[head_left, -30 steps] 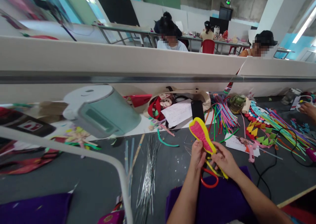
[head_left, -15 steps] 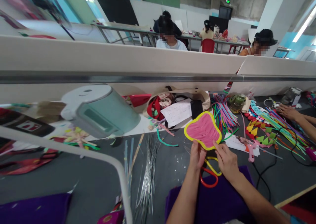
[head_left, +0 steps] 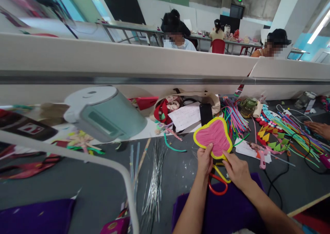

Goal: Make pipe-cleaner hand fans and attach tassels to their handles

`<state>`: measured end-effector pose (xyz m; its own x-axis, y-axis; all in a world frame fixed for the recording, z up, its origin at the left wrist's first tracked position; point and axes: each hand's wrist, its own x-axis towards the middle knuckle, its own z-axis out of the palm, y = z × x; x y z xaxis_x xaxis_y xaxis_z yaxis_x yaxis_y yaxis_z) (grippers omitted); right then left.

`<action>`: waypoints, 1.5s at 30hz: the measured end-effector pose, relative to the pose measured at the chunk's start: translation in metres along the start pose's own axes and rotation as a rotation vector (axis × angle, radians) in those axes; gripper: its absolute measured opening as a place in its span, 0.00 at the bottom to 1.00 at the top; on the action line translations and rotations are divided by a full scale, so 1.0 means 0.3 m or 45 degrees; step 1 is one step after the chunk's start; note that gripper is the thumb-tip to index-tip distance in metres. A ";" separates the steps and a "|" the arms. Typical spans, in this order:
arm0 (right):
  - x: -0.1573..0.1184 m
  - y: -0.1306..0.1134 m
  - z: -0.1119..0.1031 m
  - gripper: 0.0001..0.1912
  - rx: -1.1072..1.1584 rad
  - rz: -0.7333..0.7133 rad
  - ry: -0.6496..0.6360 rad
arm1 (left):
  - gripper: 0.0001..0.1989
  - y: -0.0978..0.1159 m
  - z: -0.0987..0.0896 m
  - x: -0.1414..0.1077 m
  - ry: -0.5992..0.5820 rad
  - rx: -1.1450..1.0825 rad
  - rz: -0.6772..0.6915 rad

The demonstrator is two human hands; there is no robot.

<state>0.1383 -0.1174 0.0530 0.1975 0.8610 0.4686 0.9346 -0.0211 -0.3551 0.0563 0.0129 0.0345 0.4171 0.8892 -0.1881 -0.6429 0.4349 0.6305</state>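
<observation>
Both of my hands hold a pink pipe-cleaner shape with a thick yellow border (head_left: 213, 137), rounded and lobed like a petal or wing. My left hand (head_left: 205, 160) pinches its lower left edge, thumb on the pink front. At the lower right edge, my right hand (head_left: 237, 168) has its fingertips closed on the yellow border. Below the shape, between my wrists, lie a red loop (head_left: 218, 191) and a yellow loop, like scissor handles; any blades are hidden. A folded purple cloth (head_left: 221, 213) lies under my forearms.
Silvery wires (head_left: 154, 182) lie left of my arms. A pale green lamp-like device (head_left: 113, 117) stands farther left. Behind are a cloth bag (head_left: 215, 103) and colored pipe cleaners (head_left: 235, 117). A pink glue gun (head_left: 262, 158) and another person's hand (head_left: 318, 127) are at right.
My left thumb has come up onto the pink front of the shape, which stays almost in place. At right, the other person's hand has drawn away toward the picture's edge.
</observation>
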 end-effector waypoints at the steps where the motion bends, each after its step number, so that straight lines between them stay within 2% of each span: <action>1: 0.001 0.001 -0.011 0.18 -0.025 -0.025 -0.005 | 0.15 0.000 0.003 -0.002 0.001 0.015 0.010; 7: 0.069 0.013 -0.095 0.13 -0.017 -0.007 0.187 | 0.14 -0.007 0.010 -0.019 -0.016 0.058 -0.081; 10: 0.117 0.012 -0.118 0.13 -0.018 0.016 0.211 | 0.15 -0.015 0.010 -0.026 -0.052 0.113 -0.129; 21: 0.155 0.027 -0.079 0.12 -0.097 -0.014 0.022 | 0.15 -0.052 0.000 -0.032 -0.206 0.387 -0.149; 24: 0.170 0.058 -0.082 0.09 0.053 0.059 -0.037 | 0.14 -0.055 -0.002 -0.033 -0.243 0.440 -0.164; 29: 0.184 0.110 -0.084 0.08 0.462 0.299 -0.202 | 0.14 -0.061 -0.004 -0.032 -0.290 0.498 -0.177; 33: 0.181 0.136 -0.076 0.08 0.656 0.398 -0.267 | 0.13 -0.062 -0.007 -0.029 -0.307 0.526 -0.175; 39: 0.184 0.148 -0.075 0.08 0.797 0.433 -0.318 | 0.13 -0.064 -0.016 -0.026 -0.315 0.555 -0.191; 45: 0.187 0.139 -0.083 0.08 0.744 0.422 -0.287 | 0.15 -0.073 -0.018 -0.026 -0.306 0.536 -0.210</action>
<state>0.1958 -0.0825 0.0847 0.3192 0.9419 0.1046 0.5117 -0.0784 -0.8556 0.0637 -0.0028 0.0182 0.6587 0.7344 -0.1635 -0.2625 0.4280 0.8649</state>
